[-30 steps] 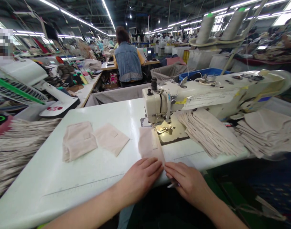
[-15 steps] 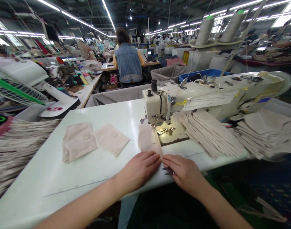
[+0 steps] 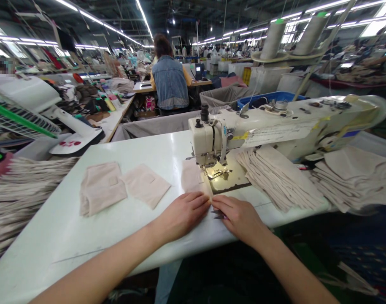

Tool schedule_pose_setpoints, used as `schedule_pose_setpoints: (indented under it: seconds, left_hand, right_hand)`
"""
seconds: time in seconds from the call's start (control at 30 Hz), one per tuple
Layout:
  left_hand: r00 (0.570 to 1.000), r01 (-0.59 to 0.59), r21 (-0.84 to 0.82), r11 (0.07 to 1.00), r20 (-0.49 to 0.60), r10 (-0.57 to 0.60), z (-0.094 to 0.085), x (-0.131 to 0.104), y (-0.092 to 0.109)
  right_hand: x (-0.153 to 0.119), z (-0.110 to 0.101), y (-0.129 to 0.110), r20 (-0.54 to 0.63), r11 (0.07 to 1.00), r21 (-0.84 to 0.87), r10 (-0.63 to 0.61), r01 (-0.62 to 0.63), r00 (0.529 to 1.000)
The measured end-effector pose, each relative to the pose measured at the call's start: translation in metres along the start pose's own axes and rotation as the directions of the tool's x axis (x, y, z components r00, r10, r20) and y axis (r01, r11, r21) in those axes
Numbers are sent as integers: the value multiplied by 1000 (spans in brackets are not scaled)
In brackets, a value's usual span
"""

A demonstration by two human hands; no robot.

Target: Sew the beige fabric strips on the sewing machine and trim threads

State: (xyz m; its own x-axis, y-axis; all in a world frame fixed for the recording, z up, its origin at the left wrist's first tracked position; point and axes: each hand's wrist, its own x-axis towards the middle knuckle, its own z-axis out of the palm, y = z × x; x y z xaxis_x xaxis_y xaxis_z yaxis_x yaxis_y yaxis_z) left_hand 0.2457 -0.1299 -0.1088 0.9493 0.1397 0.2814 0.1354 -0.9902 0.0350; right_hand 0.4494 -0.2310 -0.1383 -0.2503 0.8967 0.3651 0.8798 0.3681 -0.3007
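A beige fabric piece (image 3: 191, 177) with a small tab lies under the presser foot of the sewing machine (image 3: 208, 143). My left hand (image 3: 188, 211) rests on its near end, fingers together and closed on the edge; the thumb is hidden. Beside it my right hand (image 3: 238, 217) pinches the same edge, its fingertips almost touching the left ones. Small thread snips (image 3: 218, 214) are tucked in that right hand, blades pointing left. Left of my hands lie a flat beige piece (image 3: 148, 185) and a folded one (image 3: 102, 188), both with small tabs.
Stacked beige pieces (image 3: 275, 177) lie right of the needle, with another stack (image 3: 354, 177) farther right. A tall fabric pile (image 3: 28, 198) stands off the table's left edge, near a white fan (image 3: 31, 101). A person in a denim vest (image 3: 171, 82) sits ahead. Thread cones (image 3: 271, 40) stand behind the machine.
Both hands have moved slightly forward, toward the machine, along with the fabric's near edge. More of the fabric is past the presser foot. The snips stay in the right hand.
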Motion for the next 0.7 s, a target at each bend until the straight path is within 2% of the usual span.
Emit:
schedule_pose_setpoints:
  seconds: [0.1,0.23,0.3,0.4,0.47,0.57,0.63,0.7]
  left_hand:
    - [1000,-10,7,1000,0,10,0,2,-4]
    - [1000,-7,2,1000,4,7,-1,5,-10]
    - [1000,-7,-4,1000,4,7,-2,7,-13]
    - [1000,-11,-6,1000,-5,11,-2,8,-18]
    - [1000,-13,-11,1000,-11,13,-2,9,-22]
    - [1000,-3,-22,1000,-5,3,-2,10,-28]
    - [1000,5,-28,1000,10,-5,-2,10,-31]
    - [1000,8,-30,1000,21,-8,-1,11,-35]
  right_hand:
    - [4,-2,-1,-30,1000,8,-9,10,999]
    - [3,-21,-4,-243,999,12,49,-47,969]
    - [-2,-37,0,-378,991,-10,118,-131,918]
    - [-12,-62,17,-565,960,-47,203,-276,800]
    - [-19,-77,32,-634,907,-107,254,-408,730]
    - [-28,-94,53,-641,758,-238,347,-608,684]
    - [-32,-100,65,-601,680,-294,416,-672,683]
    - [-35,-101,74,-549,652,-317,466,-689,694]
